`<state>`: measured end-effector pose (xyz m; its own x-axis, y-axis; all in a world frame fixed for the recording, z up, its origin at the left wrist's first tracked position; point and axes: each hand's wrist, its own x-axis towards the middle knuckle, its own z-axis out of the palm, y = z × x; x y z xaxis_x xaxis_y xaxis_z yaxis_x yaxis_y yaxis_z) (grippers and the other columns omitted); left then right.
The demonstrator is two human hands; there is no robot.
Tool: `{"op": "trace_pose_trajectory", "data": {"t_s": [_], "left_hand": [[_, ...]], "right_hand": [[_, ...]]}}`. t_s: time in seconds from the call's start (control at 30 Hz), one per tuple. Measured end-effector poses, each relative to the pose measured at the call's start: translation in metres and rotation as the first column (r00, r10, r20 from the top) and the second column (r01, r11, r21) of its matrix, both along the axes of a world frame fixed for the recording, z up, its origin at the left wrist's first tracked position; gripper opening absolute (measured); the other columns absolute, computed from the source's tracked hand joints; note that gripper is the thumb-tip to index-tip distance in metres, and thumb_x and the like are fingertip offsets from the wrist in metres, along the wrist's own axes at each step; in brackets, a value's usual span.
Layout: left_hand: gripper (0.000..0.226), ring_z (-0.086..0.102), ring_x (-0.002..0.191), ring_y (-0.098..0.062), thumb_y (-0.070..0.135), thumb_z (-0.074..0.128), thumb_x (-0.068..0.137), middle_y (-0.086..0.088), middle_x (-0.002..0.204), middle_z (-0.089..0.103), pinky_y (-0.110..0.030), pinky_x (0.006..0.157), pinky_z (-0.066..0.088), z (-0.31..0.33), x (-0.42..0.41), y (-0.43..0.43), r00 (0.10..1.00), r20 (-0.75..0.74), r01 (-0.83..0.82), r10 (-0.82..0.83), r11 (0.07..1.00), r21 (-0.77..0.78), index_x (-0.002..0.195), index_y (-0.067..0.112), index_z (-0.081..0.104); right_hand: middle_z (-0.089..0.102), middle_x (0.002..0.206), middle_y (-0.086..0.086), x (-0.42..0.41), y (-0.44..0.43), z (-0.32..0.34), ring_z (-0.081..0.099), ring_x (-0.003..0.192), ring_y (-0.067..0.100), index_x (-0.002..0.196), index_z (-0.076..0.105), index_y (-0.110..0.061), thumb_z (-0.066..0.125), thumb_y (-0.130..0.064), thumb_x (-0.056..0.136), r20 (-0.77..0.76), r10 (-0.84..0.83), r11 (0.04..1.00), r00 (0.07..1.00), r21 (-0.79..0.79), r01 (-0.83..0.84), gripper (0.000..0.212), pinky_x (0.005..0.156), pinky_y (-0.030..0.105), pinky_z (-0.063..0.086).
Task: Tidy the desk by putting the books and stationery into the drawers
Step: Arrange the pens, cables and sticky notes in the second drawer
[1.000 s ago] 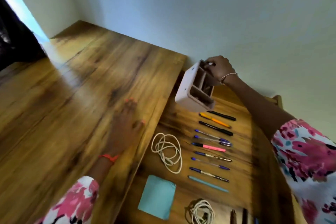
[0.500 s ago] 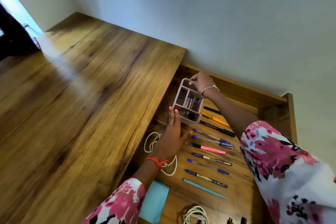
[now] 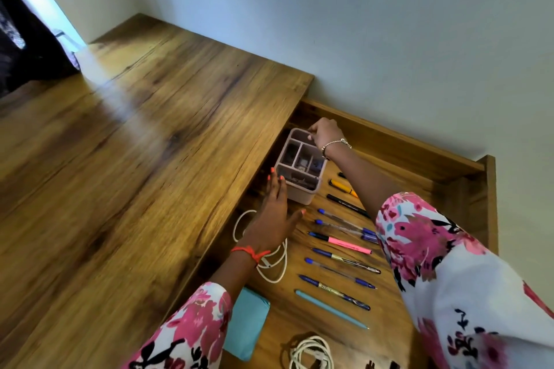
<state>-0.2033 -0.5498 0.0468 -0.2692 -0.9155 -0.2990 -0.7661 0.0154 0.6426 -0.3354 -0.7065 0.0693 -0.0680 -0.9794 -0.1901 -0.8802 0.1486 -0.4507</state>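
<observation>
A pale pink desk organiser (image 3: pixel 299 169) with several compartments stands upright in the open wooden drawer (image 3: pixel 419 156), close to the desk's edge. My right hand (image 3: pixel 325 133) grips its far rim from above. My left hand (image 3: pixel 277 211) has straight fingers pressed against the organiser's near left side. A row of several pens (image 3: pixel 338 255) lies in the drawer to the right of my left hand, partly hidden under my right arm.
The wooden desk top (image 3: pixel 135 174) fills the left. In the drawer lie a coiled white cable (image 3: pixel 269 260) under my left wrist, a light blue pouch (image 3: pixel 247 323), and a second white cable (image 3: pixel 311 353) at the bottom. A wall rises behind.
The organiser has come down from mid-air, where it hung tilted, into the drawer and now stands upright. My left hand has moved off the desk top to the organiser's side.
</observation>
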Motion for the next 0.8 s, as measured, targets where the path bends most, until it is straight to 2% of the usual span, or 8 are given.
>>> {"op": "trace_pose_trajectory", "data": {"t_s": [0.17, 0.3, 0.47, 0.6, 0.8], "left_hand": [[0.082, -0.019, 0.138, -0.012, 0.033, 0.047, 0.094, 0.003, 0.15, -0.029, -0.036, 0.112, 0.009, 0.008, -0.001, 0.017, 0.995, -0.078, -0.068, 0.066, 0.997, -0.029, 0.144, 0.015, -0.015], [0.078, -0.023, 0.134, -0.005, 0.034, 0.045, 0.095, 0.005, 0.15, -0.027, -0.035, 0.113, 0.008, 0.012, -0.007, 0.038, 0.993, -0.07, -0.095, 0.092, 0.994, -0.048, 0.145, 0.015, -0.012], [0.075, -0.023, 0.13, -0.002, 0.036, 0.044, 0.095, 0.005, 0.15, -0.024, -0.035, 0.114, 0.01, 0.021, -0.015, 0.071, 0.99, -0.04, -0.141, 0.137, 0.982, -0.123, 0.146, 0.013, -0.006], [0.073, -0.019, 0.13, -0.002, 0.038, 0.041, 0.095, -0.001, 0.154, -0.017, -0.03, 0.113, 0.005, 0.029, -0.02, 0.099, 0.986, 0.058, -0.145, 0.159, 0.971, -0.189, 0.147, 0.011, -0.002], [0.066, -0.012, 0.141, -0.012, 0.035, 0.041, 0.096, -0.001, 0.156, -0.007, -0.031, 0.113, -0.001, 0.033, -0.03, 0.154, 0.971, 0.087, -0.191, 0.224, 0.939, -0.287, 0.147, 0.013, 0.004]], "right_hand": [[0.05, 0.134, 0.017, -0.012, 0.015, 0.003, 0.052, 0.119, 0.032, 0.13, 0.049, -0.007, 0.055, -0.009, 0.09, 0.034, 0.044, 0.998, 0.998, -0.043, -0.042, 0.041, 0.097, 0.038, 0.044], [0.047, 0.138, 0.015, -0.027, 0.028, 0.012, 0.045, 0.127, 0.03, 0.132, 0.046, -0.007, 0.053, -0.012, 0.091, 0.011, 0.083, 0.991, 0.997, -0.102, -0.081, 0.042, 0.102, 0.038, 0.04], [0.048, 0.136, 0.016, -0.045, 0.048, 0.028, 0.047, 0.124, 0.03, 0.13, 0.046, -0.005, 0.053, -0.017, 0.091, -0.043, 0.191, 0.974, 0.981, -0.119, -0.195, 0.041, 0.1, 0.039, 0.042], [0.059, 0.12, 0.018, -0.062, 0.072, 0.034, 0.055, 0.109, 0.03, 0.116, 0.056, -0.003, 0.054, -0.018, 0.09, -0.105, 0.305, 0.943, 0.947, -0.108, -0.315, 0.03, 0.091, 0.039, 0.047], [0.052, 0.126, 0.017, -0.09, 0.13, 0.034, 0.048, 0.116, 0.029, 0.123, 0.05, -0.003, 0.049, -0.021, 0.093, -0.215, 0.439, 0.887, 0.872, -0.049, -0.459, 0.035, 0.095, 0.037, 0.04]]}}
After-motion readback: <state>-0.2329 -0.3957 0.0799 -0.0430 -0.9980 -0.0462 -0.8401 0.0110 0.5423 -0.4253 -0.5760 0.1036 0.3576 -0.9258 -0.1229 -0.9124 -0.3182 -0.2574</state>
